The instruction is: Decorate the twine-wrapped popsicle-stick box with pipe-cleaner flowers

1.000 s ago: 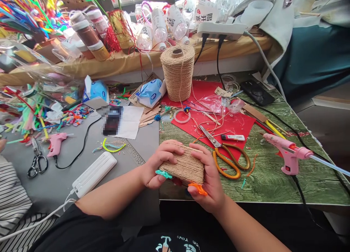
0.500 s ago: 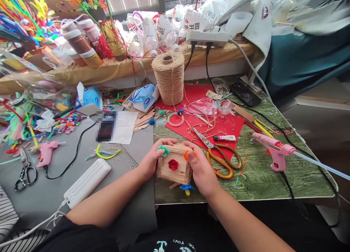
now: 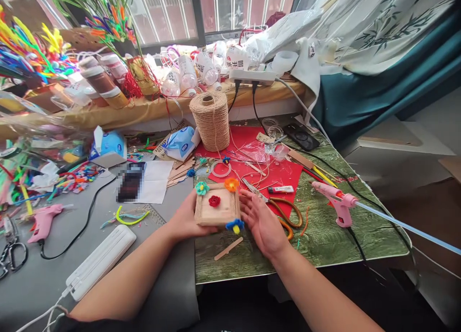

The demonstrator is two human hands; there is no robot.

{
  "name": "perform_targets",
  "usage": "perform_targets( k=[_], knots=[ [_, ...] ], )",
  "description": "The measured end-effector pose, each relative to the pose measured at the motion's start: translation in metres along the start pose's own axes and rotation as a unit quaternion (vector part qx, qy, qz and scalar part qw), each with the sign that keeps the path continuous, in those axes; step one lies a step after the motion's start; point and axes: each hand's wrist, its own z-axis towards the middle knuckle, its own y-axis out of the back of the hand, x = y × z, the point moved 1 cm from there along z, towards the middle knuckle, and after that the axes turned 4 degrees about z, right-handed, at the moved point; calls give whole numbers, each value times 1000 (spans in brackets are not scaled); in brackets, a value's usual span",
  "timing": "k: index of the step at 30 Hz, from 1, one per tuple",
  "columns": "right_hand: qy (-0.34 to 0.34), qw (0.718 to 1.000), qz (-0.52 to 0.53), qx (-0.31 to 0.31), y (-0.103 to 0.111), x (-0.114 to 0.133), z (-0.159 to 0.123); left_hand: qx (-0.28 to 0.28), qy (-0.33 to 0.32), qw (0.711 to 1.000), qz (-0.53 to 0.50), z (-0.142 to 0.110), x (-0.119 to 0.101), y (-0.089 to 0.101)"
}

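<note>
While slightly apart, right fingers beside the wooden box, left fingers in a clasp under it.

Over the feed I am finding the box sitting in the left hand | twine spool standing behind | craft stick lying before | scissors lying right | one glue gun resting farther right

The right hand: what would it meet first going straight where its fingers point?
The right hand would probably meet the flower-decorated box first; depth is unclear, so they may already touch.
</note>
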Motion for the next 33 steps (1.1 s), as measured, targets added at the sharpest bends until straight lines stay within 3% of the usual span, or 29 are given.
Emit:
perform_targets(
  k=[4,6,10,18,24,33],
  knots=[
    [93,992,-80,-39,12,-10,-10,-120,47,989,75,8,1,6],
    [133,982,-127,-38,16,-15,-16,-143,70,979,125,11,1,6],
    [198,960,-198,2,19,-24,-24,-132,75,973,175,17,1,3],
    [261,909,-322,54,23,-28,-28,-104,0,971,217,24,-1,5],
    [281,887,-366,24,6,-13,-7,-93,-12,971,219,23,2,3],
    [302,856,-420,6,-8,-11,22,-88,-18,973,213,24,6,4]
  ],
)
